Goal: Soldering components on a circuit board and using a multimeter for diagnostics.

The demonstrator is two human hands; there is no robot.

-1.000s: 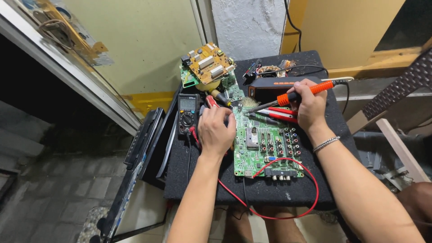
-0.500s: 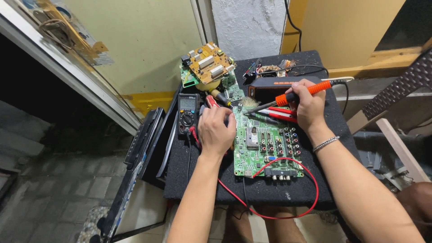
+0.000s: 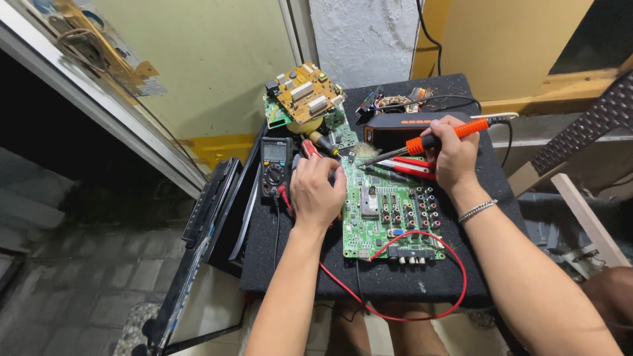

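A green circuit board [image 3: 389, 217] lies on a small black table [image 3: 290, 264]. My right hand [image 3: 452, 158] grips an orange-handled soldering iron [image 3: 442, 137], its tip angled down to the board's top left corner. My left hand [image 3: 316, 188] rests on the board's left edge, fingers curled near a red-handled tool [image 3: 310, 148]; whether it grips anything I cannot tell. Red pliers [image 3: 412, 166] lie on the board just under the iron.
A black multimeter [image 3: 275, 165] sits left of the board, its red lead [image 3: 435, 290] looping over the table's front edge. A yellow circuit board [image 3: 303, 95] and a black-and-orange box [image 3: 395, 125] stand at the back. A dark panel [image 3: 211, 204] leans at the left.
The soldering iron has tilted slightly in my right hand. My left hand stays on the board's edge.
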